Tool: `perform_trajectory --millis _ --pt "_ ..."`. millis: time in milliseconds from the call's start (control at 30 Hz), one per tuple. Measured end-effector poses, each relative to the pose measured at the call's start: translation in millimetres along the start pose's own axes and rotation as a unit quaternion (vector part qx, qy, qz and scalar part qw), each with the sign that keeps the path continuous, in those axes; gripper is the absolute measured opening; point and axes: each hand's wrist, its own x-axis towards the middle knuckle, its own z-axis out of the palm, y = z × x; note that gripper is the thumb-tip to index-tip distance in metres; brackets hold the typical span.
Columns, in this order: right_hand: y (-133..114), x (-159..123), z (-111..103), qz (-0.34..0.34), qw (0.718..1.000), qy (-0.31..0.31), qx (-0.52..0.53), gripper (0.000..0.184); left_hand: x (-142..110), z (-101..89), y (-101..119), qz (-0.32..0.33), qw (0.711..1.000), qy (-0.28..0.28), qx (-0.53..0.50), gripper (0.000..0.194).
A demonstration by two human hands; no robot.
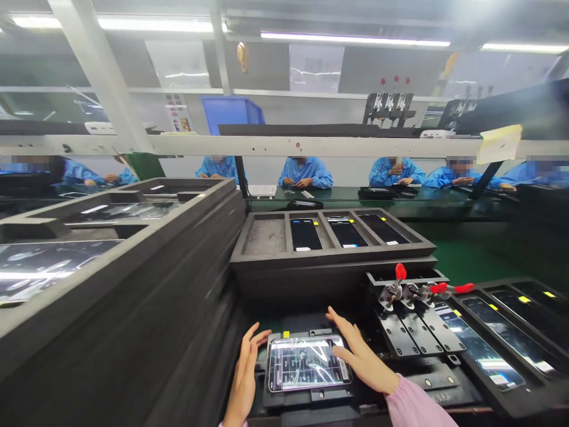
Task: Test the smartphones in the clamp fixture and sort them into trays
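A smartphone (306, 363) with a lit screen under a creased clear film lies flat in a black fixture (322, 396) before me. A yellow tab sticks out at its upper left. My left hand (246, 367) is beside the phone's left end, fingers apart and holding nothing. From the right, my right hand (360, 353) reaches over with fingers spread; its thumb is over the right part of the screen. Whether that thumb touches the glass I cannot tell. Close by on the right is a clamp jig (415, 326) with red-tipped toggle levers.
Stacked dark foam trays (178, 284) rise high on the left. Behind the fixture, another foam tray (324, 256) holds several phones, its left slot vacant. A phone tray (511, 391) lies at right. Across the line, people in blue smocks (306, 172) sit working below a white beam (311, 146).
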Motion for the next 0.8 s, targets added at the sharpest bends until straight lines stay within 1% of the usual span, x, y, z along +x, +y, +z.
perform_trajectory --millis 33,67,133,200,300,367,400,433,500,567,600,633,667,700,733,767,800 --pt "-7.4 2.3 2.1 -0.017 1.000 0.006 0.005 0.064 -0.4 0.1 0.7 0.000 1.000 -0.002 -0.001 0.048" --pt "-15.9 5.6 5.2 -0.041 0.999 -0.005 -0.007 0.070 -0.8 0.1 1.1 0.001 1.000 -0.006 -0.003 0.047" --pt "-33.4 15.7 14.0 -0.100 0.990 -0.066 -0.080 0.085 -1.6 -0.1 0.8 0.005 1.000 -0.011 -0.008 0.045" --pt "-47.4 28.5 23.6 -0.138 0.969 -0.113 -0.169 0.098 -2.0 -0.3 -0.2 0.007 1.000 -0.013 -0.009 0.044" --pt "-57.4 44.7 30.6 -0.158 0.948 -0.130 -0.243 0.105 -1.5 0.0 -1.5 0.003 1.000 -0.010 -0.005 0.046" --pt "-60.2 48.7 26.7 -0.158 0.948 -0.133 -0.242 0.108 -0.5 0.8 -2.1 0.001 1.000 0.003 0.000 0.049" --pt "-62.6 48.5 22.3 -0.152 0.955 -0.120 -0.223 0.109 0.1 1.2 -2.4 0.000 1.000 0.010 0.001 0.050" --pt "-66.5 47.6 16.5 -0.143 0.967 -0.092 -0.191 0.109 0.8 1.6 -2.7 -0.002 1.000 0.015 0.001 0.052" --pt "-81.3 47.1 1.7 -0.124 0.988 -0.006 -0.095 0.105 2.1 1.9 -3.5 -0.006 1.000 0.020 0.004 0.054" --pt "-106.4 54.1 -17.0 -0.117 0.990 0.081 0.017 0.098 3.0 1.7 -3.9 -0.009 1.000 0.017 0.016 0.055" --pt "-122.1 62.1 -27.7 -0.115 0.984 0.114 0.069 0.094 3.1 1.4 -3.9 -0.007 1.000 0.015 0.025 0.054" --pt "-138.8 73.3 -39.3 -0.115 0.978 0.134 0.114 0.091 3.1 1.1 -3.8 -0.006 0.999 0.015 0.033 0.054" --pt "-155.8 87.5 -51.3 -0.104 0.971 0.148 0.156 0.089 2.8 0.8 -3.6 -0.004 0.999 0.015 0.038 0.054" --pt "-171.9 104.1 -63.4 -0.082 0.969 0.148 0.179 0.089 2.5 0.6 -3.4 -0.002 0.999 0.016 0.038 0.054" --pt "-186.4 122.4 -74.8 -0.050 0.975 0.125 0.174 0.090 2.1 0.5 -3.3 0.001 0.999 0.017 0.036 0.054" --pt "-198.7 141.6 -84.9 -0.015 0.985 0.080 0.152 0.090 1.8 0.5 -3.5 0.004 0.999 0.017 0.033 0.054" --pt "-208.5 161.0 -93.2 0.021 0.992 0.059 0.110 0.089 1.6 0.6 -3.8 0.007 0.999 0.017 0.031 0.054"
